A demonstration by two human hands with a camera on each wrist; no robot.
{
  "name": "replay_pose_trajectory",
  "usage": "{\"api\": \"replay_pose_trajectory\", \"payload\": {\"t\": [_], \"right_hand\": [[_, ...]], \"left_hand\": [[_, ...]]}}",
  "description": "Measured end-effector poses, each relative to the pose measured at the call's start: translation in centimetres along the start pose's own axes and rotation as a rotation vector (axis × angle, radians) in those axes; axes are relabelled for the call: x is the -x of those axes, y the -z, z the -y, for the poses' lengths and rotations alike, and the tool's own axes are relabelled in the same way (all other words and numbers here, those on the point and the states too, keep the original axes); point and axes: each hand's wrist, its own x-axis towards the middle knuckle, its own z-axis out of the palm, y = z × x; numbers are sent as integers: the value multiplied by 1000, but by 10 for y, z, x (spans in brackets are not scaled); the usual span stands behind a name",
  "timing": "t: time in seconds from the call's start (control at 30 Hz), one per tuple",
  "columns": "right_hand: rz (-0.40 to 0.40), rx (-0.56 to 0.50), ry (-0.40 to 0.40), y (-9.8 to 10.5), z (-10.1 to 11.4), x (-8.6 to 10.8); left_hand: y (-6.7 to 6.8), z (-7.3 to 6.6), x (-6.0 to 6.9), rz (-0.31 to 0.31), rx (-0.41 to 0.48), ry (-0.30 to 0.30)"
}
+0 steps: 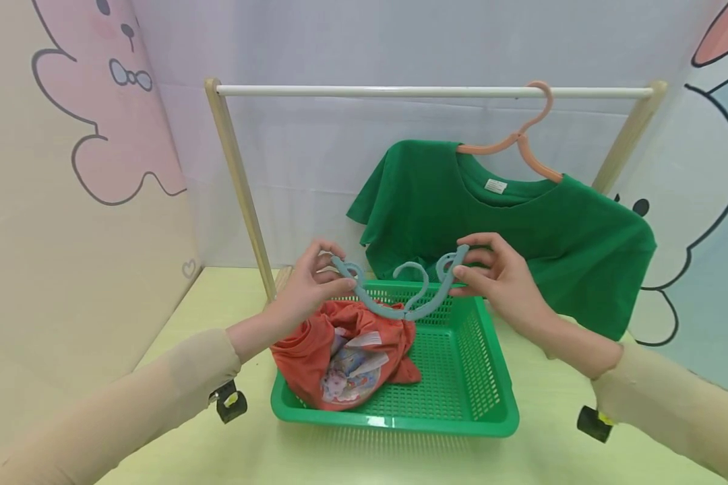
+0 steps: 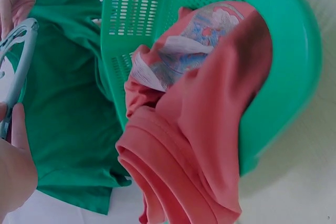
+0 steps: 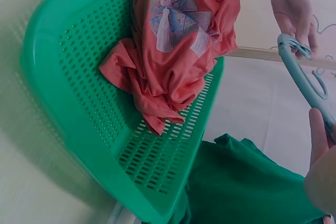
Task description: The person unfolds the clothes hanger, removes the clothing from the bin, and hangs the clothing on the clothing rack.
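Observation:
A blue-grey hanger (image 1: 388, 311) is held in the air above the back of the green basket, its hook between the two arms. The left hand (image 1: 311, 279) pinches one end of it, and the right hand (image 1: 500, 276) pinches the other end between thumb and fingers. Below and to the left, a crumpled red garment (image 1: 358, 357) with a printed picture lies in the basket (image 1: 388, 423), partly over its left rim. The left wrist view shows the hanger (image 2: 23, 72) at the left edge; in the right wrist view the hanger (image 3: 304, 82) is at the right.
Behind the basket stands a rack with a white rod (image 1: 364, 91) and wooden posts. A green shirt (image 1: 425, 195) hangs on its right part from an orange hanger (image 1: 536, 158). The basket stands on a pale yellow table (image 1: 218, 303). Walls with cartoon drawings flank the rack.

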Motion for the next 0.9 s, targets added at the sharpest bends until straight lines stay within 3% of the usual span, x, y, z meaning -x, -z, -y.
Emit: {"api": "replay_pose_trajectory", "payload": {"t": [0.17,0.27,0.33,0.47,0.53,0.6,0.7,0.9], "right_hand": [[-9,22,20,6,1,-1],[32,191,81,10,2,-1],[76,407,188,12,3,-3],[122,834,504,16,2,-5],[117,953,635,18,1,-6],[99,1028,724,20,0,-6],[62,1100,788,21,-1,-5],[0,1105,787,26,-5,-4]], "left_hand": [[7,0,2,12,-161,20],[9,-3,3,36,-242,32],[10,-5,4,56,-255,40],[11,-6,3,80,-238,53],[11,-7,3,83,-231,56],[10,-6,3,87,-216,57],[11,-6,3,103,-200,51],[17,-2,4,123,-211,35]]}}
